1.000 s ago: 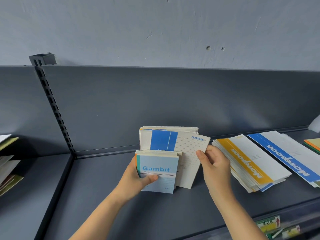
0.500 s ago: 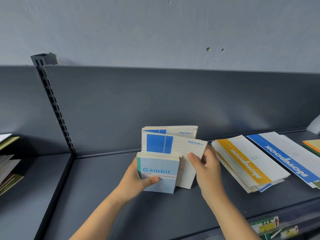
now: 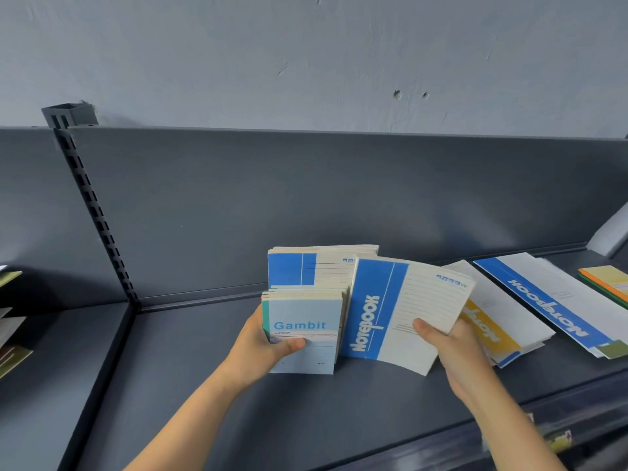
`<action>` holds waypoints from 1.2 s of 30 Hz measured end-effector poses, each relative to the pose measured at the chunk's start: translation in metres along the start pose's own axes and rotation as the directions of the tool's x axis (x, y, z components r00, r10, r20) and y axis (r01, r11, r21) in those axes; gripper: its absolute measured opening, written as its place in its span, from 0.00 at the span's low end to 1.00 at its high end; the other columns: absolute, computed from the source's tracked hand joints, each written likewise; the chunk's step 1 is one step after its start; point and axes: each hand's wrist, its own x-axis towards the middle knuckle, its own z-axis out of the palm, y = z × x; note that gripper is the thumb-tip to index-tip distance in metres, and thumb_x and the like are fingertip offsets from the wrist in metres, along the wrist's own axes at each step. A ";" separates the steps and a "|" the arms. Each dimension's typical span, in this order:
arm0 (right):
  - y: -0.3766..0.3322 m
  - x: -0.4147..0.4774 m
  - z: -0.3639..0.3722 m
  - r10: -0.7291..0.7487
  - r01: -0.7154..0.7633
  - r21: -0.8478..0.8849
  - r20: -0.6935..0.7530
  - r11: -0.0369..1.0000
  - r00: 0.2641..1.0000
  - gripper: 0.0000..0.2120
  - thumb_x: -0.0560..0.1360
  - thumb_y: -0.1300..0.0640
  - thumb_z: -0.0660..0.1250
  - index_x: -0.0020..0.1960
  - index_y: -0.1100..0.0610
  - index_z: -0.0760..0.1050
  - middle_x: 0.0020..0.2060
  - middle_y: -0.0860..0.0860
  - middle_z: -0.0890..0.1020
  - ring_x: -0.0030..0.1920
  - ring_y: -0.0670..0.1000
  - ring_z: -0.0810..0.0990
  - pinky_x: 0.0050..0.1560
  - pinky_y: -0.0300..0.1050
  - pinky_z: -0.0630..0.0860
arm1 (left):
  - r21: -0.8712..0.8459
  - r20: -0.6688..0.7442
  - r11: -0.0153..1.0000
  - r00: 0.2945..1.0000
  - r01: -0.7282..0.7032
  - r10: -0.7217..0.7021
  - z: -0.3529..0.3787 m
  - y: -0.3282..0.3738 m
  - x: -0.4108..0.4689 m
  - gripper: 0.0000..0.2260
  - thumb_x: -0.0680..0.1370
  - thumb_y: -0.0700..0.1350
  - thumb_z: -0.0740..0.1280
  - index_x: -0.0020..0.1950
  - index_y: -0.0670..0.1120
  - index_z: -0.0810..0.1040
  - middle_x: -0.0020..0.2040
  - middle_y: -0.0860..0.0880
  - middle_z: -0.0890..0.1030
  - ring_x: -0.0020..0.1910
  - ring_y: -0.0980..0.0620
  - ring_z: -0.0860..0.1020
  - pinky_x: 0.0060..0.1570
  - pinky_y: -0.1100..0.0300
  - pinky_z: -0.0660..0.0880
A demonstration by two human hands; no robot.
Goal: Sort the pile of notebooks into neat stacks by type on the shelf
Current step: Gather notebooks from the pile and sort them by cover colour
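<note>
My left hand (image 3: 263, 348) grips an upright bundle of notebooks on the dark shelf (image 3: 210, 402): small pale-blue Gambit notebooks (image 3: 306, 321) in front, taller blue-and-white lined ones (image 3: 316, 266) behind. My right hand (image 3: 448, 345) pinches one blue-and-white NOTEBOOK notebook (image 3: 401, 307) at its lower right edge, thumb on the cover. This notebook is tilted and pulled out to the right of the bundle, its bottom bowed just above the shelf.
A flat stack of yellow-banded notebooks (image 3: 492, 331) lies right of my right hand, partly hidden by it. Further right lie a blue-banded stack (image 3: 550, 307) and an orange-green stack (image 3: 608, 283). More notebooks (image 3: 10, 338) sit on the left shelf section beyond the slotted upright (image 3: 95, 212).
My right hand has drawn the front blue-and-white notebook out of the bundle and swung it rightward, showing its whole cover. The left hand and the bundle stay put.
</note>
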 end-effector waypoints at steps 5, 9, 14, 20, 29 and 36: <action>-0.005 0.014 -0.020 0.015 0.025 0.127 -0.309 0.992 0.951 0.11 0.76 0.67 0.65 0.53 0.55 0.76 0.51 0.55 0.81 0.47 0.51 0.80 0.52 0.50 0.75 | 0.006 0.000 1.000 1.000 0.019 -0.019 -0.001 -0.002 0.001 0.21 0.71 0.36 0.75 0.59 0.53 0.73 0.53 0.57 0.83 0.52 0.60 0.81 0.47 0.66 0.79; -0.015 0.023 -0.023 0.034 0.053 0.216 -0.382 0.975 0.924 0.14 0.78 0.65 0.64 0.61 0.54 0.73 0.55 0.52 0.80 0.51 0.52 0.80 0.54 0.51 0.76 | 0.010 -0.004 1.000 1.000 0.018 -0.018 0.000 -0.004 0.001 0.21 0.71 0.37 0.75 0.60 0.50 0.74 0.53 0.55 0.83 0.54 0.57 0.81 0.49 0.64 0.79; -0.016 0.017 0.038 0.011 0.004 0.164 -0.092 0.986 0.996 0.07 0.80 0.61 0.60 0.52 0.56 0.76 0.50 0.53 0.82 0.42 0.44 0.82 0.46 0.44 0.75 | 0.001 0.012 1.000 1.000 0.008 -0.008 0.000 -0.002 0.000 0.22 0.71 0.38 0.75 0.58 0.56 0.71 0.54 0.58 0.82 0.56 0.58 0.80 0.53 0.61 0.79; -0.006 -0.006 0.083 0.116 -0.141 0.051 0.334 0.989 0.935 0.28 0.64 0.30 0.50 0.57 0.39 0.74 0.54 0.37 0.80 0.57 0.39 0.76 0.60 0.44 0.70 | 0.021 0.037 0.999 0.999 -0.035 0.035 -0.004 -0.006 -0.001 0.31 0.69 0.41 0.77 0.64 0.60 0.67 0.64 0.57 0.73 0.65 0.58 0.71 0.66 0.57 0.70; 0.003 -0.012 0.073 0.112 -0.114 -0.018 0.365 0.993 0.924 0.22 0.68 0.33 0.50 0.59 0.35 0.70 0.59 0.38 0.78 0.60 0.39 0.75 0.58 0.39 0.71 | 0.023 0.051 0.999 0.998 -0.029 0.027 -0.001 -0.007 -0.001 0.28 0.72 0.40 0.75 0.66 0.55 0.67 0.59 0.60 0.79 0.60 0.61 0.76 0.62 0.57 0.75; 0.004 -0.019 0.095 0.121 -0.098 -0.083 0.353 0.992 0.928 0.15 0.74 0.41 0.57 0.60 0.39 0.63 0.51 0.32 0.73 0.53 0.34 0.69 0.58 0.44 0.64 | -0.033 0.013 0.999 1.000 -0.024 0.024 0.003 -0.007 0.003 0.36 0.69 0.40 0.77 0.69 0.56 0.63 0.60 0.59 0.77 0.60 0.64 0.75 0.55 0.65 0.76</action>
